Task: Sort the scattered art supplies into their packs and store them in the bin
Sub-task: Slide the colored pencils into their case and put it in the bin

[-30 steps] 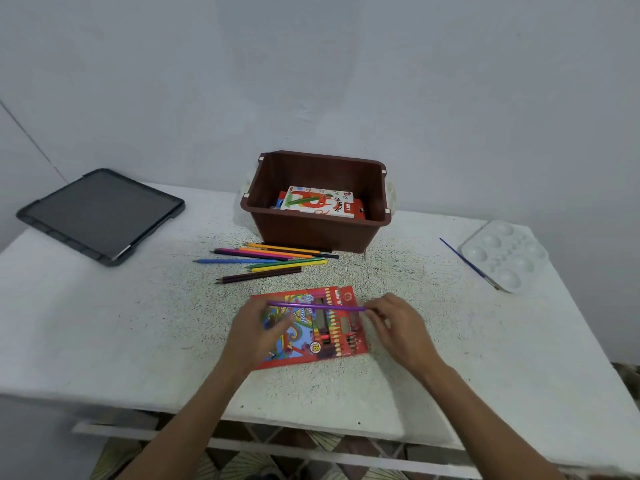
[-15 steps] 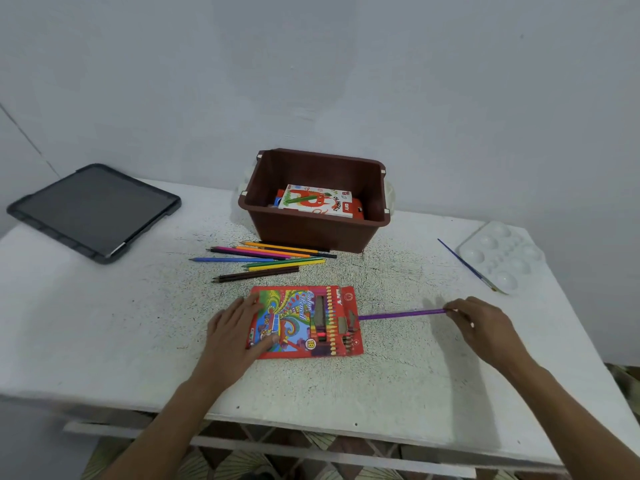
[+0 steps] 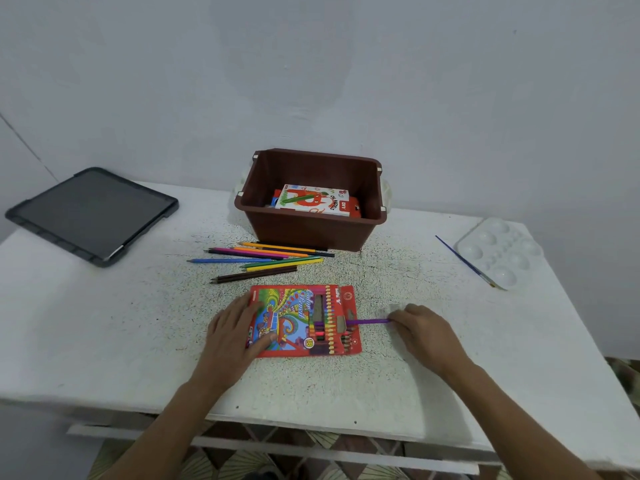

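Note:
A red colour pencil pack (image 3: 304,320) lies flat near the table's front. My left hand (image 3: 235,330) presses on its left end, fingers spread. My right hand (image 3: 422,332) grips the back end of a purple pencil (image 3: 369,321), most of which is inside the pack's open right side. Several loose colour pencils (image 3: 266,259) lie between the pack and the brown bin (image 3: 311,230). In the bin rests a white and red oil pastels box (image 3: 317,200).
A black tablet (image 3: 91,213) sits at the far left of the white table (image 3: 104,323). At the far right lie a white paint palette (image 3: 498,251) and a blue paintbrush (image 3: 465,259). The table's front edge is close below my hands.
My right hand swung the purple pencil from across the pack out to the right, then slid it leftward into the pack's open end. My left hand shifted to the pack's left end.

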Motion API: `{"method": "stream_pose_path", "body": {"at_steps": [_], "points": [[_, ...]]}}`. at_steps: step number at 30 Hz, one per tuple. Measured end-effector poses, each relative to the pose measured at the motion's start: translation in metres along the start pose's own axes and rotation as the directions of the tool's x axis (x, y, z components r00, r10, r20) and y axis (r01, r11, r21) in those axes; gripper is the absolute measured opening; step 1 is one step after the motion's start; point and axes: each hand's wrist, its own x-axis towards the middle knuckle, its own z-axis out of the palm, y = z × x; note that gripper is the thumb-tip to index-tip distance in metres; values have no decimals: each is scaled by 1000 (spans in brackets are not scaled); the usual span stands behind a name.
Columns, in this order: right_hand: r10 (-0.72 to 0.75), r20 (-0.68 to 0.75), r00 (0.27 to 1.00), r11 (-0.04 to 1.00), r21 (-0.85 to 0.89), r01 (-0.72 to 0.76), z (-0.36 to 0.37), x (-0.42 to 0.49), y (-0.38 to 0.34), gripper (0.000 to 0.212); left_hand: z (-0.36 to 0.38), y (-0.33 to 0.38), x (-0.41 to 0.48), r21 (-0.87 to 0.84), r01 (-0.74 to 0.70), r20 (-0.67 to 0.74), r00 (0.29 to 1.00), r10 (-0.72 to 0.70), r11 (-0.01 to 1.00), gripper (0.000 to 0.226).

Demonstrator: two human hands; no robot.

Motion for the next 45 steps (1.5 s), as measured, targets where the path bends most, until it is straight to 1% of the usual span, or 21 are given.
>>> {"method": "stream_pose_path", "body": {"at_steps": [2, 4, 5, 8, 9, 10, 12, 13, 15, 16, 17, 20, 23, 27, 29, 32, 36, 37, 40, 43, 45], "points": [[-82, -22, 996, 996, -27, 81, 10, 4, -20, 12, -1, 1, 1, 0, 7, -1, 1000, -7, 1000, 84], [-133, -37, 990, 987, -101, 129, 21, 5, -34, 8, -2, 1, 2, -1, 11, -8, 1000, -11, 1000, 87], [-135, -38, 990, 983, -131, 129, 26, 5, -37, 12, -2, 1, 2, 3, 10, -13, 1000, -10, 1000, 87], [-133, -47, 990, 978, -168, 123, 39, 1, -40, 37, -5, 1, 5, 14, 17, -30, 999, -17, 1000, 85], [-137, -51, 989, 976, -178, 126, 41, 0, -41, 42, -6, 0, 7, 15, 27, -29, 999, -27, 1000, 84], [-148, -65, 987, 973, -188, 133, 41, -1, -42, 44, -7, 0, 9, 17, 37, -27, 999, -37, 999, 84], [-169, -105, 980, 968, -206, 145, 40, -3, -44, 36, -10, 0, 14, 27, 65, -40, 997, -64, 998, 81], [-165, -110, 980, 970, -200, 141, 40, -5, -45, 35, -10, 1, 16, 31, 87, -63, 994, -85, 996, 77], [-164, -101, 981, 974, -173, 145, 39, -6, -46, 40, -15, 3, 21, 26, 159, -137, 979, -154, 987, 63], [-169, -100, 981, 975, -164, 151, 40, -7, -45, 38, -19, 2, 24, 23, 196, -165, 968, -190, 980, 56], [-171, -96, 981, 976, -153, 155, 40, -8, -45, 39, -22, 2, 27, 34, 224, -173, 961, -215, 974, 52], [-151, -72, 986, 983, -119, 141, 42, -11, -44, 61, -29, -3, 36, 140, 251, -102, 966, -238, 958, 50], [-137, -81, 987, 988, -85, 130, 45, -15, -44, 67, -34, -6, 39, 239, 245, -66, 969, -236, 939, 50], [-96, -90, 991, 995, -49, 92, 48, -19, -46, 63, -35, -6, 38, 418, 171, -38, 985, -170, 892, 47], [-78, -95, 992, 997, -26, 76, 49, -20, -47, 59, -35, -6, 37, 446, 158, -56, 987, -149, 881, 43], [-62, -100, 993, 998, -11, 61, 50, -22, -49, 58, -37, -7, 39, 465, 143, -88, 989, -116, 874, 37], [-43, -101, 994, 999, 20, 45, 53, -24, -49, 59, -40, -12, 44, 537, 80, -74, 996, -47, 840, 36], [-40, -94, 995, 999, 29, 43, 53, -24, -49, 60, -41, -12, 45, 550, 71, -63, 997, -44, 832, 35], [-34, -91, 995, 999, 39, 37, 52, -26, -50, 59, -44, -9, 47, 558, 114, -39, 993, -111, 822, 32], [-26, -99, 995, 998, 50, 31, 50, -26, -52, 52, -45, -8, 50, 557, 127, -44, 991, -123, 820, 34], [-19, -89, 996, 998, 59, 25, 48, -26, -53, 51, -45, -8, 51, 559, 131, -49, 991, -125, 819, 36]]}}
